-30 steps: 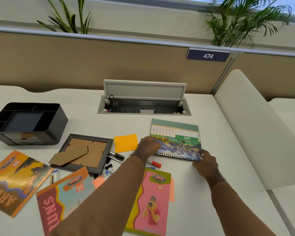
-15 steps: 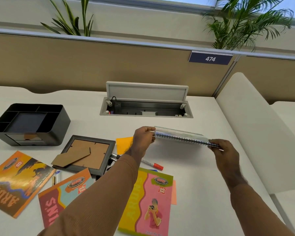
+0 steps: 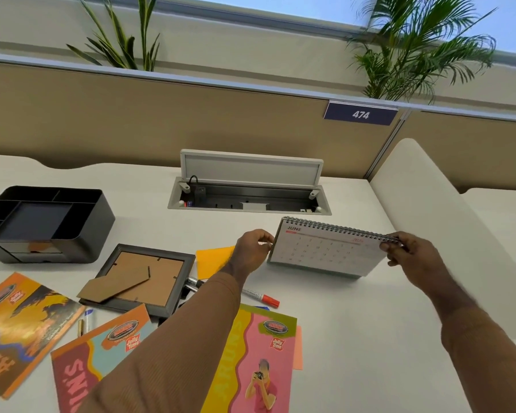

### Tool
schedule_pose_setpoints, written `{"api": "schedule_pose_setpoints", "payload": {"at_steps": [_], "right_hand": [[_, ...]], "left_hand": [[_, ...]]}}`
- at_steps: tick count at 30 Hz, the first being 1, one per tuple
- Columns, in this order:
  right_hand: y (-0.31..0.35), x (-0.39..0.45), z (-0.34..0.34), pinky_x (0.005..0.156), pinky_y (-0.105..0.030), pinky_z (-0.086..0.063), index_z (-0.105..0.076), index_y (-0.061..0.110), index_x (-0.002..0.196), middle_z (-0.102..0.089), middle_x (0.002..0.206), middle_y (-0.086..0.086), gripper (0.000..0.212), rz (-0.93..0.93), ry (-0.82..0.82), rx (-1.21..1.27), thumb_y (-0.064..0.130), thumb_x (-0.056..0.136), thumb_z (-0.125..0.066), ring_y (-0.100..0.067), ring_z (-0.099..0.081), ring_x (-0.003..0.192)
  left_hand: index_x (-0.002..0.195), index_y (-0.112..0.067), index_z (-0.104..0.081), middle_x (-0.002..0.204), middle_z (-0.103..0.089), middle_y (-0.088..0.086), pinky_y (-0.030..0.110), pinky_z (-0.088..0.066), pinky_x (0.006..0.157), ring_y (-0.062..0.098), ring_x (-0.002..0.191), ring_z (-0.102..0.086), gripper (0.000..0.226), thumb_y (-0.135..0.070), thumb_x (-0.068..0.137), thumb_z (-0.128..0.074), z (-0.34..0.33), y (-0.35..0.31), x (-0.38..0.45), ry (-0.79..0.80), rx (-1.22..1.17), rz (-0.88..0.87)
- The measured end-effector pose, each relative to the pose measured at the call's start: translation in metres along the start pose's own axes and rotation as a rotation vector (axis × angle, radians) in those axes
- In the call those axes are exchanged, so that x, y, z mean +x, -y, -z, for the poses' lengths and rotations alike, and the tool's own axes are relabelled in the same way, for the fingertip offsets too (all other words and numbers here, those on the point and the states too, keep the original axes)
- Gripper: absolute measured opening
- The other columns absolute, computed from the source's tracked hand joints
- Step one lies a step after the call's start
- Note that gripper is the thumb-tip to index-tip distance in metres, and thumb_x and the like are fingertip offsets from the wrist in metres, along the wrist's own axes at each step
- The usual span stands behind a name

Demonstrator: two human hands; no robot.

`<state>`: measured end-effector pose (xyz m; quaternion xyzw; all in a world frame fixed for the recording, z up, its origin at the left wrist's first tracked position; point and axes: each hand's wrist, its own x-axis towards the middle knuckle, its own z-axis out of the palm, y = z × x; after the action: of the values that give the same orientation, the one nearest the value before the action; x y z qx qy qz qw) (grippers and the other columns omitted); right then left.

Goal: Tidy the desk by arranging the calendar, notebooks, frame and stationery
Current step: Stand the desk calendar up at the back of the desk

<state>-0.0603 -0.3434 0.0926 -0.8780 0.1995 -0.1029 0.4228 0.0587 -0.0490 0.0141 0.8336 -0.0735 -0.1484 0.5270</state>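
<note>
Head view:
Calendar: my calendar (image 3: 325, 251) stands upright on the white counter (image 3: 355, 338), JUNE page facing me, in front of the open cable tray (image 3: 249, 198).
Left hand: my left hand (image 3: 252, 253) pinches its left edge.
Right hand: my right hand (image 3: 411, 254) has its fingers (image 3: 392, 244) clamped on the spiral's right end.
Frame: the frame (image 3: 143, 278) lies face down, left of my arm.

Spiral-bound calendar (image 3: 325, 251) showing JUNE, tilting upright on desk; frame (image 3: 140, 278) lying face-down beside three colourful notebooks (image 3: 259, 362); red-capped marker (image 3: 261, 297) lying between
</note>
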Motion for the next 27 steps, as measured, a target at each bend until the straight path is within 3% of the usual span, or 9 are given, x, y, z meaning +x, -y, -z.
{"api": "schedule_pose_setpoints", "payload": {"at_steps": [2,4,10,13,16,24,27], "right_hand": [[-0.001,0.005,0.002,0.065,-0.034,-0.058,-0.068,0.022,0.083,-0.063,0.075,-0.005,0.013,-0.016,0.023,0.007,0.011,0.088,-0.064,-0.022,-0.057,0.067],[0.000,0.009,0.002,0.069,-0.042,-0.059,-0.067,0.020,0.089,-0.066,0.082,-0.006,0.006,-0.042,0.004,0.029,0.014,0.087,-0.066,-0.023,-0.060,0.069],[-0.016,0.002,-0.023,0.081,-0.045,-0.057,-0.064,0.010,0.111,-0.071,0.099,-0.008,0.029,-0.165,-0.153,0.114,0.016,0.083,-0.071,-0.026,-0.069,0.074],[-0.030,-0.009,-0.039,0.084,-0.048,-0.056,-0.065,0.013,0.109,-0.073,0.095,-0.007,0.028,-0.237,-0.216,0.059,0.018,0.083,-0.071,-0.026,-0.069,0.074],[-0.040,-0.016,-0.050,0.083,-0.052,-0.055,-0.065,0.019,0.100,-0.071,0.095,-0.004,0.020,-0.280,-0.243,0.057,0.020,0.082,-0.072,-0.027,-0.068,0.088],[-0.043,-0.016,-0.044,0.080,-0.043,-0.053,-0.059,0.007,0.115,-0.065,0.110,-0.010,0.023,-0.298,0.016,0.193,0.004,0.092,-0.056,-0.034,-0.061,0.103],[-0.044,-0.014,-0.037,0.084,-0.044,-0.053,-0.060,0.009,0.110,-0.065,0.111,-0.011,0.019,-0.281,0.068,0.187,0.003,0.093,-0.056,-0.034,-0.060,0.102]], "left_hand": [[0.103,-0.008,-0.060,0.103,-0.065,0.004,0.011,-0.049,0.064,0.020,0.098,-0.060,0.017,-0.003,0.096,-0.046,-0.003,-0.002,-0.001,0.083,0.034,-0.041],[0.107,-0.010,-0.060,0.106,-0.065,0.005,0.018,-0.054,0.071,0.022,0.100,-0.061,0.019,-0.004,0.097,-0.045,-0.003,-0.003,-0.001,0.126,0.036,-0.064],[0.101,-0.012,-0.066,0.103,-0.069,0.006,0.026,-0.056,0.081,0.025,0.100,-0.065,0.025,-0.004,0.096,-0.043,-0.007,0.002,0.001,0.096,-0.003,-0.049],[0.099,-0.012,-0.065,0.100,-0.068,0.005,0.021,-0.054,0.075,0.023,0.097,-0.064,0.023,-0.005,0.096,-0.043,-0.010,0.002,0.001,0.072,-0.004,-0.036],[0.099,-0.012,-0.064,0.098,-0.068,0.004,0.018,-0.051,0.071,0.024,0.096,-0.064,0.022,-0.007,0.097,-0.042,-0.012,0.004,0.001,0.049,0.003,-0.037],[0.098,-0.011,-0.064,0.099,-0.069,0.005,0.009,-0.047,0.062,0.018,0.089,-0.061,0.022,-0.009,0.098,-0.042,-0.013,0.004,0.004,0.006,0.025,-0.082],[0.097,-0.010,-0.064,0.092,-0.065,-0.002,0.009,-0.047,0.062,0.020,0.091,-0.063,0.021,-0.010,0.099,-0.043,-0.012,0.004,0.008,-0.014,-0.011,-0.100]]}}
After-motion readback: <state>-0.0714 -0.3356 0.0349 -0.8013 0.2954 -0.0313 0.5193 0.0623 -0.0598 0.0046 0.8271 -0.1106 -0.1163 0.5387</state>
